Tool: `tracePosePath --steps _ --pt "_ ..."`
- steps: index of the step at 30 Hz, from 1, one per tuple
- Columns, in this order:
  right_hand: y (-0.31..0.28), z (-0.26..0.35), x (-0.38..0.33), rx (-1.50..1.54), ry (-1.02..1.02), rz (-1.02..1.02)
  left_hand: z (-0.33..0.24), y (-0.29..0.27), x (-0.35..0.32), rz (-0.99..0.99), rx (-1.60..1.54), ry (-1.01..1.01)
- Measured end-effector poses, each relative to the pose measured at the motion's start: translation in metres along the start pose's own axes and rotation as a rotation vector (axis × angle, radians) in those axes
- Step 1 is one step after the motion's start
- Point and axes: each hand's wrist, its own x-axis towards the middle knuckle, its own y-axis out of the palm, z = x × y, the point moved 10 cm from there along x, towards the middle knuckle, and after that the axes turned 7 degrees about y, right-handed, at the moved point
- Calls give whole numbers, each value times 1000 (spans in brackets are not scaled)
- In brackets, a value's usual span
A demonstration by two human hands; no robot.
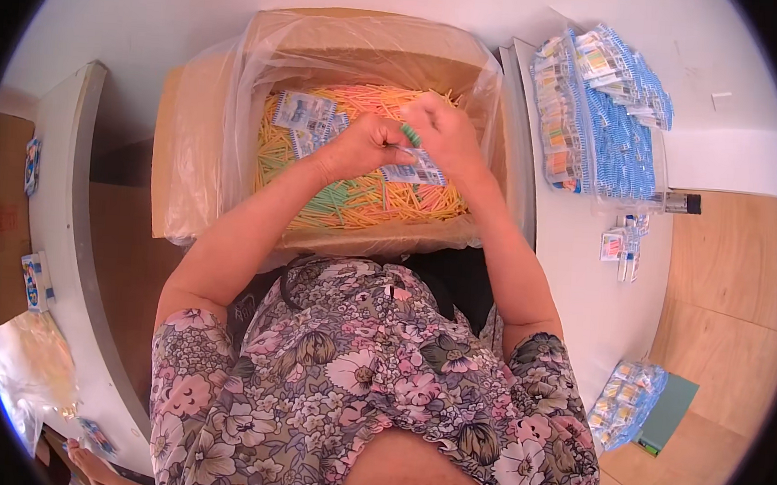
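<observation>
Left hand point(359, 149): fingers closed, apparently pinching a blue-and-clear packet point(423, 170) above the loose sticks point(320, 201) in the carton point(177, 141); right hand point(452, 141): blurred, grip cannot be told; a green bundle point(410, 135) shows between them; step appears to be filling; next move likely calls for holding the packet steady.

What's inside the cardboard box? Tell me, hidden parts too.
The cardboard box, lined with clear plastic, holds loose thin yellow, pink and green sticks, with blue-and-white packets on top. The left hand and right hand hide some sticks; the box's bottom is covered.
</observation>
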Motion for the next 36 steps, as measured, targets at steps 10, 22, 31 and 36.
tracePosePath --steps 10,22,31,36 --pt "-45 -39 3 116 85 -326 20 9 -2 -15 -405 -213" --pt "-36 -14 -23 717 429 43 23 -14 -3 -119 -370 -218" --pt "-40 2 -15 345 282 -9 -1 -2 2 25 -324 -95" --pt "-45 42 -16 -181 -43 -202 15 1 -3 -20 -421 -195"
